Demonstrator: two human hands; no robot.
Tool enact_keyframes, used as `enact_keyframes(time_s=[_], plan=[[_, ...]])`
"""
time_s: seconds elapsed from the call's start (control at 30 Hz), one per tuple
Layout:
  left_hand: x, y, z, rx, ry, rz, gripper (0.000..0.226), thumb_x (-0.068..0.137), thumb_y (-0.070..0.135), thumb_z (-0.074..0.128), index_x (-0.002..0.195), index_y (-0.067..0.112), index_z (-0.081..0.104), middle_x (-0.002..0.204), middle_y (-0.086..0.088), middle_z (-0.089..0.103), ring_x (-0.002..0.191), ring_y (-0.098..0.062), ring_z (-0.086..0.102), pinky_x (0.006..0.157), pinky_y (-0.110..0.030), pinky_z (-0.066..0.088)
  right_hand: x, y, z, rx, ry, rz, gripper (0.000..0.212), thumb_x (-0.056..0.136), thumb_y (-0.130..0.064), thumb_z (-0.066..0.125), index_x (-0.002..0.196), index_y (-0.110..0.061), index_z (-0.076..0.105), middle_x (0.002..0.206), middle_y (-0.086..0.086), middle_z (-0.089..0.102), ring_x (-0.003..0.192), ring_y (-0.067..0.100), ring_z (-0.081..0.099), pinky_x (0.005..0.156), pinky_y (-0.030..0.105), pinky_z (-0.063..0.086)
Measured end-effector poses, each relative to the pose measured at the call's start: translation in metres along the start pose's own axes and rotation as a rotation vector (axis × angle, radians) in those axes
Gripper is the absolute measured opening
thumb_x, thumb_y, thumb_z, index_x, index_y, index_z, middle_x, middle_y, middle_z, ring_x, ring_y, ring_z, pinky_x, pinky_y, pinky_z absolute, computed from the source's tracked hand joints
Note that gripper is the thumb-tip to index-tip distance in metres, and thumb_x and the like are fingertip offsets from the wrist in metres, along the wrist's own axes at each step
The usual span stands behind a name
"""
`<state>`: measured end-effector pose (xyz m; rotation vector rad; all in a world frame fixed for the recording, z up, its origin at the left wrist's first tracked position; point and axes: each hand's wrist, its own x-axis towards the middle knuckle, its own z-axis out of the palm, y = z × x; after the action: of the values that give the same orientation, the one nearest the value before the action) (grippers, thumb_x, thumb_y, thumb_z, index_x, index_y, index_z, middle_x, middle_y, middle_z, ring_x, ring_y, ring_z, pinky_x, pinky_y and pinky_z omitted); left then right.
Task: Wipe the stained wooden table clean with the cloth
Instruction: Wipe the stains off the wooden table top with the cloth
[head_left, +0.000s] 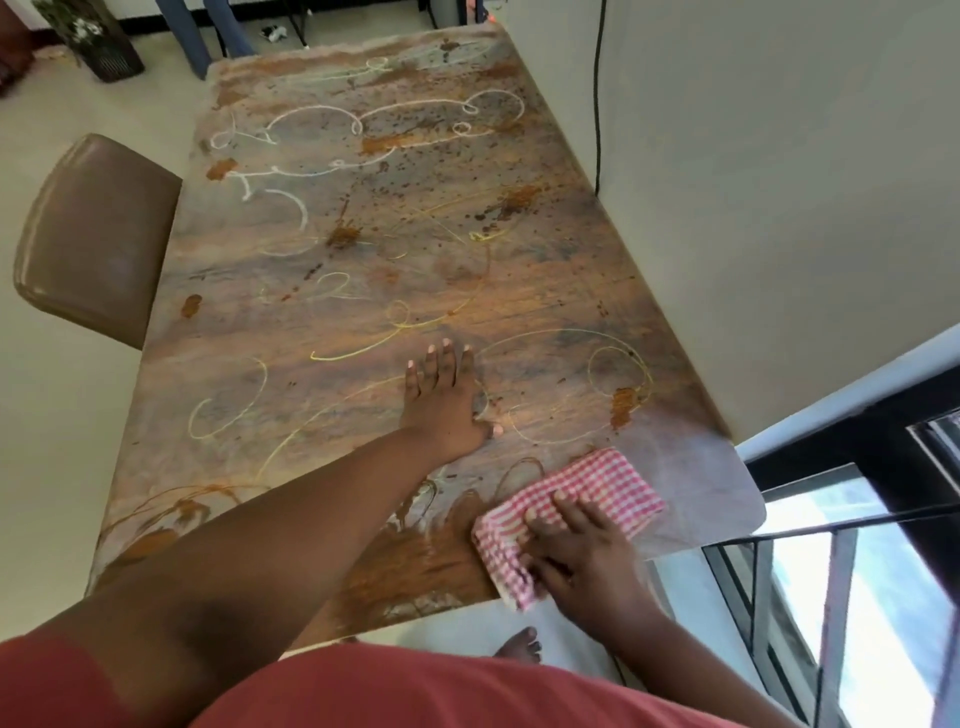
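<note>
- Worktop (519, 291) of stained wood runs away from the person, marked with pale and yellow scribbled loops, rust-brown blotches and dark specks; its right long edge lies just beside a pale wall (779, 208)
- brown padded chair (93, 234) stands at the worktop's left edge
- left hand (444, 402) lies flat on the wood near the middle, fingers straight and spread, holding nothing
- red-and-white checked cloth (582, 499), folded, lies on the near right corner; the wood around that corner looks paler
- right hand (576, 551) presses down on the cloth, fingers spread over it
- window frame (831, 571) at the far right
</note>
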<state>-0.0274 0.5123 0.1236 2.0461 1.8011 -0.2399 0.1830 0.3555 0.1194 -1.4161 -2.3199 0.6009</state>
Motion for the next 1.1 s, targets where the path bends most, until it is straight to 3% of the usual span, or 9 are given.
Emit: enact_keyframes(time_s=[0.1,0.17,0.23,0.33,0.43,0.57,0.7,0.87,1.1], plan=[[-0.002,0.007,-0.003,0.031,-0.012,0.030,0.105,0.089,0.060,0.054,0.151,0.018,-0.021,0.155,-0.011,-0.033,0.142,-0.032,-0.031,0.111,-0.048,-0.022,-0.025,0.027,-0.019,0.013,-0.039,-0.069,0.014,0.077,-0.036,0.071,0.090,-0.032,0.075,0.108,-0.014,0.070,0.116,0.012,0.057,0.101,0.031,0.043],[-0.003,0.018,-0.004,0.069,-0.010,0.094,0.096,0.093,0.047,0.051,0.151,0.019,-0.020,0.156,-0.012,-0.031,0.143,-0.032,-0.030,0.111,-0.048,-0.022,-0.038,0.061,-0.040,0.008,0.018,-0.012,0.015,0.074,-0.023,0.078,0.088,-0.028,0.076,0.107,-0.009,0.071,0.115,0.018,0.058,0.097,0.041,0.048],[-0.006,0.031,-0.001,0.095,0.009,0.178,0.087,0.096,0.039,0.045,0.152,0.019,-0.018,0.158,-0.011,-0.029,0.143,-0.030,-0.029,0.112,-0.047,-0.022,-0.036,0.091,-0.061,0.003,0.062,0.175,0.027,0.071,-0.008,0.082,0.093,-0.023,0.076,0.112,0.001,0.070,0.116,0.029,0.058,0.098,0.052,0.044],[-0.010,0.051,0.007,0.104,0.011,0.286,0.077,0.100,0.038,0.039,0.153,0.018,-0.013,0.159,-0.010,-0.025,0.145,-0.030,-0.026,0.113,-0.047,-0.022,-0.013,0.098,-0.066,-0.016,0.182,0.522,0.026,0.081,-0.014,0.074,0.107,-0.019,0.073,0.126,0.007,0.062,0.125,0.032,0.051,0.104,0.044,0.036],[-0.011,0.064,0.014,0.151,0.022,0.333,0.075,0.099,0.040,0.037,0.154,0.017,-0.009,0.160,-0.010,-0.021,0.146,-0.029,-0.023,0.110,-0.043,-0.025,-0.005,0.075,-0.043,0.007,0.164,0.436,0.025,0.083,-0.016,0.072,0.107,-0.014,0.072,0.122,0.009,0.065,0.127,0.032,0.049,0.109,0.047,0.034],[-0.011,0.067,0.015,0.180,0.016,0.349,0.071,0.100,0.039,0.033,0.154,0.018,-0.009,0.160,-0.009,-0.021,0.146,-0.027,-0.024,0.110,-0.042,-0.026,-0.051,0.080,-0.041,-0.007,0.068,0.198,0.020,0.078,-0.020,0.076,0.098,-0.023,0.074,0.114,-0.002,0.069,0.122,0.023,0.051,0.105,0.045,0.032],[-0.013,0.056,0.010,0.197,-0.002,0.317,0.067,0.102,0.037,0.030,0.154,0.018,-0.007,0.160,-0.010,-0.021,0.146,-0.029,-0.024,0.113,-0.045,-0.022,-0.060,0.108,-0.061,-0.031,0.159,0.323,0.029,0.074,-0.013,0.081,0.100,-0.022,0.075,0.113,-0.002,0.069,0.120,0.018,0.051,0.102,0.044,0.032],[-0.021,0.041,0.005,0.203,-0.031,0.268,0.067,0.103,0.037,0.029,0.155,0.018,-0.008,0.160,-0.009,-0.023,0.145,-0.028,-0.025,0.115,-0.045,-0.021,-0.005,0.114,-0.070,0.003,0.272,0.646,0.025,0.088,-0.024,0.065,0.112,-0.021,0.069,0.129,0.010,0.061,0.122,0.031,0.051,0.098,0.041,0.041],[-0.028,0.029,0.009,0.201,-0.017,0.279,0.068,0.102,0.038,0.030,0.154,0.020,-0.010,0.159,-0.006,-0.025,0.144,-0.025,-0.028,0.115,-0.044,-0.021,-0.057,0.105,-0.072,-0.035,0.109,0.449,0.031,0.082,-0.017,0.073,0.111,-0.027,0.070,0.124,0.002,0.064,0.121,0.027,0.055,0.100,0.039,0.038]])
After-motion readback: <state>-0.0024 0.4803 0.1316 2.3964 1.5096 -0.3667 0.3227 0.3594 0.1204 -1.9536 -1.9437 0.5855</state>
